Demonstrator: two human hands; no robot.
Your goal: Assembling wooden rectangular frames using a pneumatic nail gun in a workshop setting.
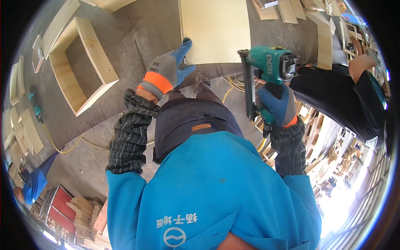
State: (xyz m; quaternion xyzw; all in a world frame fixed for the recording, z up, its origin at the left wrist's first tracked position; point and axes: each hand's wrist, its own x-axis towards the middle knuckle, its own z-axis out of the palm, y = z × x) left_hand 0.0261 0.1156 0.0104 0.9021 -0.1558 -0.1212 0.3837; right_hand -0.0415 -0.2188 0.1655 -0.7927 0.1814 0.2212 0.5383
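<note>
A green pneumatic nail gun (271, 64) with a dark magazine is gripped by my right hand (278, 100), in a blue and grey work glove with an orange cuff. The tool is raised near the right front corner of a pale wooden panel (216, 31) on the dark table. My left hand (171, 68), gloved alike, is at the panel's left front corner. Its fingers are spread, with the tips at or close to the panel edge; whether they touch it I cannot tell. Nothing is in that hand.
A rectangular wooden frame (89, 66) stands on the table (137, 31) to the left. Wooden strips (287, 10) lie at the far right. A person in dark clothes (341, 96) is close on my right, another in blue (37, 183) at the far left. A yellow hose (62, 151) hangs off the table.
</note>
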